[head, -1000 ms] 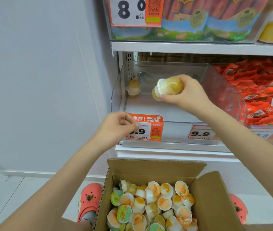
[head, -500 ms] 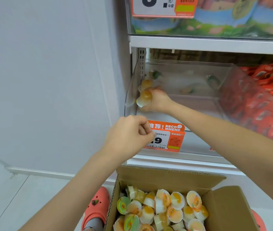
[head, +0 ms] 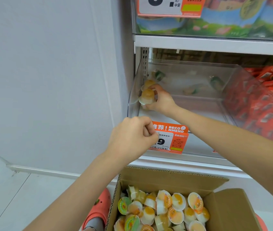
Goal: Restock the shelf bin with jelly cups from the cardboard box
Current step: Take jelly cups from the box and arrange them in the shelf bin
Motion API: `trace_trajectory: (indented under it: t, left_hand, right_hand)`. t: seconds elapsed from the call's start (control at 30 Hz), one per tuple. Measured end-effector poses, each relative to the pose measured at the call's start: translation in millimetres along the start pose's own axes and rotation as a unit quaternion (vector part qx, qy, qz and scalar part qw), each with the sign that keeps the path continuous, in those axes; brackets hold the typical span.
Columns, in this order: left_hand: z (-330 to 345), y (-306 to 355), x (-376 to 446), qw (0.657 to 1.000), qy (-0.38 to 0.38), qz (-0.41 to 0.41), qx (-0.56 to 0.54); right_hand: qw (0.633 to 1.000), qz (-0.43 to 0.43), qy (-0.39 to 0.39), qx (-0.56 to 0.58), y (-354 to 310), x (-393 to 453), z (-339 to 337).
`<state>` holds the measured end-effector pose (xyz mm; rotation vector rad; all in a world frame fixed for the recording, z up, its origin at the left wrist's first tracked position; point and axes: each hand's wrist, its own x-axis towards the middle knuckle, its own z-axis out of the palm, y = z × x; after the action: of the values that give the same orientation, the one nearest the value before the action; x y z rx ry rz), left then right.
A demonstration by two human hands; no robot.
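Observation:
A clear plastic shelf bin sits on the middle shelf. My right hand reaches into its left front corner and grips an orange jelly cup, right beside another jelly cup against the bin's left wall. My left hand hovers in a loose fist in front of the orange price tag and holds nothing I can see. Below, the open cardboard box holds several jelly cups.
Red snack packets fill the neighbouring bin on the right. An upper shelf overhangs the bin. A white wall stands at the left. Coral clogs sit on the floor beside the box.
My right hand carried the jelly cup from above the bin's middle down into its left front corner. The left hand stayed by the price tag. The view shifted left and closer.

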<state>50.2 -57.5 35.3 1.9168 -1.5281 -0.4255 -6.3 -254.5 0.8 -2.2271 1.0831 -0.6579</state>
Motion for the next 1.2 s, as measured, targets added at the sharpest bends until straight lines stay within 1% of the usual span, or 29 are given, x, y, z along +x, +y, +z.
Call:
trace_trajectory:
  t: [0.1, 0.17, 0.23, 0.3, 0.4, 0.47, 0.5, 0.53, 0.57, 0.6, 0.63, 0.67, 0.73, 0.77, 0.83, 0.87, 0.9, 0.93, 1.0, 1.03, 1.13, 1.2]
  left_hand:
    - [-0.1, -1.6, -2.0, 1.0, -0.003, 0.007, -0.011]
    - [-1.7, -4.2, -5.0, 1.0, -0.011, 0.011, -0.026]
    - [-3.5, -7.5, -11.2, 0.999, -0.025, 0.013, -0.041]
    - [-3.0, -11.0, -20.9, 0.998, -0.051, 0.015, -0.044]
    - [9.6, -14.6, -39.3, 0.993, -0.119, 0.02, 0.005]
    - [28.9, -22.2, -51.5, 0.986, -0.161, 0.016, 0.042]
    - [41.5, -27.4, -58.3, 0.982, -0.179, 0.012, 0.052]
    - [56.2, -35.2, -65.5, 0.978, -0.197, 0.011, 0.067]
    - [71.9, -43.6, -72.5, 0.973, -0.215, 0.012, 0.087]
    - [88.9, -53.2, -79.4, 0.964, -0.24, 0.014, 0.117]
    - [105.9, -62.9, -86.2, 0.948, -0.274, 0.02, 0.159]
    - [123.4, -72.7, -92.8, 0.926, -0.313, 0.029, 0.208]
    - [155.4, -92.8, -104.7, 0.869, -0.387, 0.044, 0.306]
    - [168.5, -103.1, -109.2, 0.845, -0.409, 0.041, 0.341]
    - [185.6, -122.0, -116.0, 0.815, -0.428, 0.031, 0.39]
    - [190.4, -131.3, -118.6, 0.806, -0.425, 0.034, 0.41]
    - [193.3, -140.5, -121.4, 0.803, -0.415, 0.044, 0.425]
    - [194.8, -149.0, -124.9, 0.804, -0.4, 0.056, 0.437]
    - [195.1, -162.1, -133.4, 0.814, -0.369, 0.064, 0.444]
    - [195.7, -167.7, -138.5, 0.823, -0.353, 0.054, 0.442]
    - [200.5, -180.8, -149.8, 0.853, -0.324, -0.013, 0.409]
    - [203.8, -185.6, -151.7, 0.869, -0.313, -0.028, 0.382]
  right_hand:
    - [1.0, 0.01, -0.015, 0.025, -3.2, -3.6, -5.1]
    - [0.999, 0.012, -0.006, 0.032, -8.3, -10.0, -15.7]
    - [0.999, 0.008, 0.045, 0.029, -13.9, -22.4, -33.6]
    - [0.992, -0.013, 0.123, 0.037, -18.6, -47.9, -54.4]
    - [0.963, -0.1, 0.241, 0.059, -21.1, -116.6, -78.3]
    - [0.951, -0.137, 0.27, 0.067, -10.6, -172.3, -74.9]
    - [0.952, -0.137, 0.267, 0.063, 0.4, -199.4, -65.5]
    - [0.959, -0.124, 0.252, 0.051, 14.7, -224.9, -52.5]
    - [0.97, -0.098, 0.219, 0.03, 30.5, -247.9, -37.3]
    - [0.984, -0.068, 0.167, 0.006, 47.7, -268.4, -20.5]
    - [0.994, -0.036, 0.097, -0.023, 66.1, -285.7, -3.6]
    - [0.998, -0.006, 0.022, -0.057, 84.8, -300.0, 12.9]
    - [0.986, 0.053, -0.104, -0.12, 117.8, -320.0, 41.3]
    - [0.974, 0.086, -0.156, -0.142, 130.9, -326.9, 53.2]
    - [0.944, 0.143, -0.248, -0.165, 146.2, -336.3, 70.6]
    - [0.933, 0.152, -0.281, -0.168, 150.2, -339.7, 77.4]
    - [0.926, 0.143, -0.307, -0.167, 152.6, -342.9, 84.2]
    - [0.921, 0.117, -0.331, -0.169, 153.4, -345.4, 91.0]
    - [0.909, 0.045, -0.367, -0.191, 152.3, -348.5, 105.9]
    - [0.903, 0.027, -0.381, -0.199, 150.8, -349.8, 113.4]
    - [0.888, 0.044, -0.405, -0.212, 148.1, -350.9, 133.8]
    - [0.88, 0.054, -0.418, -0.221, 148.3, -350.6, 144.8]
